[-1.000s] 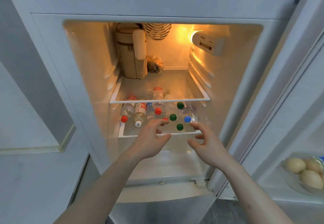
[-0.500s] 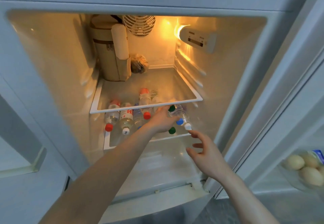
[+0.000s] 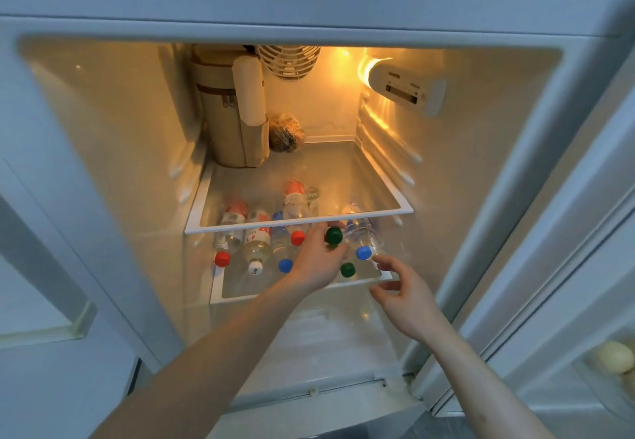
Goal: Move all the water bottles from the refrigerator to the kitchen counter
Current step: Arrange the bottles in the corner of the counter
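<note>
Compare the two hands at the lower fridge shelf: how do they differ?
The left hand is in among the bottles, fingers at the green-capped bottle; the right hand hovers at the lower shelf's front edge, fingers spread, touching nothing, nearest the blue-capped bottle. Both reach in bare.

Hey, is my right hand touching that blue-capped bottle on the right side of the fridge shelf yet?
Cannot tell. In the head view the right hand's fingertips sit right beside the bottle's blue cap, too close and blurred to show contact or a gap.
</note>
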